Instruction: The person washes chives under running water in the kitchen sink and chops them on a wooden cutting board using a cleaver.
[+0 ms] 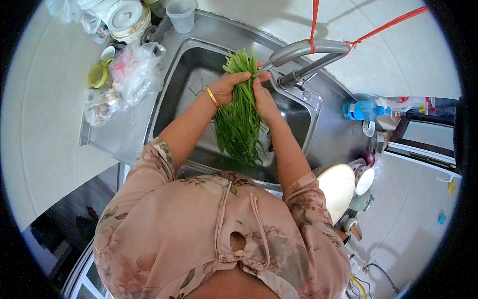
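Note:
A thick bunch of green chives point(236, 119) hangs over the sink point(174, 94), its cut ends pointing to the faucet and its leaves toward my body. My left hand point(230, 85) grips it from the left near the cut ends, thumb across the front; a gold bracelet circles that wrist. On the other side my right hand point(265, 97) holds the same end, thumb and fingers closed around it. Some fingers are hidden behind the stems. The faucet point(303, 52) reaches over from the right, its spout end close to my fingers, with what looks like a water stream there.
Clear plastic bags point(137, 74) and a yellow-green container point(98, 75) lie on the left counter. A clear plastic tub point(181, 17) stands at the sink's back corner. To the right are a blue bottle point(362, 110), a red onion point(368, 158) and a large pale round board or lid point(336, 189).

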Tool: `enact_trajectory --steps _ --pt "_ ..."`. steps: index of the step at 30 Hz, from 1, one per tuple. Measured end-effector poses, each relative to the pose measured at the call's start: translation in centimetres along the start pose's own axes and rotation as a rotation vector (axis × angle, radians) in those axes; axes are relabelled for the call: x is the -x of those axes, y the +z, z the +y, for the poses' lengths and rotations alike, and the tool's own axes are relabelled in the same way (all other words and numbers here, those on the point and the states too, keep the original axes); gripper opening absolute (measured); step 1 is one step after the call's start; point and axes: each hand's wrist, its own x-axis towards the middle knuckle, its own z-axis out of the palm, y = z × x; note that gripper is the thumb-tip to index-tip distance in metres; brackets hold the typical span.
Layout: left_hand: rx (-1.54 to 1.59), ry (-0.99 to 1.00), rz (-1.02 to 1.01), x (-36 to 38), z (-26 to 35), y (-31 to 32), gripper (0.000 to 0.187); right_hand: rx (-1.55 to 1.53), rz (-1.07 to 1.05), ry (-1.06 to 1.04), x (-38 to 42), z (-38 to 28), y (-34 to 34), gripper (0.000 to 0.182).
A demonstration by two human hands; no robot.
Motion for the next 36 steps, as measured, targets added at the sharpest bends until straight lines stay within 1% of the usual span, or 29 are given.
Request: enact_trajectory --steps 1,2,4,7,10,13,14,17,20,23,26,29,32,35,36 --pt "0.051 -0.05 -0.032 0.1 0.2 0.1 0.032 -0.009 -0.01 0.046 -0.1 0.2 -0.2 0.061" --pt "-0.002 -0.013 -0.012 0.1 0.1 -0.1 0.029 -0.093 -0.082 0.052 -0.2 0.3 -0.5 0.06" --pt "-0.108 0.058 0.031 -0.1 0.0 -0.6 0.025 -0.265 -0.224 0.065 0.7 -1.8 -0.6 0.058" --pt "-0.181 0.052 0.275 -0.5 0.1 -0.3 0.022 -0.036 -0.105 0.059 1.7 -4.4 -0.5 0.054" --pt "-0.271 0.159 0.441 -0.9 0.6 1.7 0.017 0.038 0.067 -0.145 2.4 -4.0 1.1 0.05" --pt "-0.33 0.269 0.506 -1.4 0.0 3.2 0.019 0.148 0.144 -0.202 1.7 -2.8 2.3 0.043" --pt "-0.24 0.231 0.484 -1.5 0.0 2.8 0.026 0.079 0.182 -0.258 1.4 -2.4 2.4 0.037" --pt "-0.406 0.098 0.212 -0.9 0.2 1.3 0.033 -0.037 -0.068 -0.097 1.8 -3.5 0.4 0.036" --pt "-0.372 0.018 -0.015 0.0 0.3 1.4 0.041 -0.166 -0.417 0.122 2.3 -3.9 -1.8 0.038" --pt "-0.524 0.098 -0.068 -0.5 -0.3 1.3 0.041 -0.145 -0.542 0.222 2.0 -3.4 -2.4 0.051" --pt "-0.563 0.068 0.182 -0.9 -1.6 1.0 0.036 0.226 -0.206 -0.243 1.2 -1.0 -1.7 0.063" --pt "-0.74 0.223 0.523 -0.9 -2.4 2.8 0.025 0.615 -0.044 -0.25 0.5 -0.1 -1.2 0.078" --pt "-0.836 0.383 0.651 -2.0 -2.8 2.1 0.022 0.113 0.02 -0.199 1.6 -1.4 1.0 0.073" --pt "-0.816 0.335 0.624 -1.7 -2.2 1.7 0.026 -0.111 0.002 -0.126 1.2 -0.7 1.9 0.053" --pt "-0.804 0.285 0.536 -1.4 -1.9 1.8 0.027 -0.092 -0.064 -0.067 1.1 -0.5 1.6 0.043"
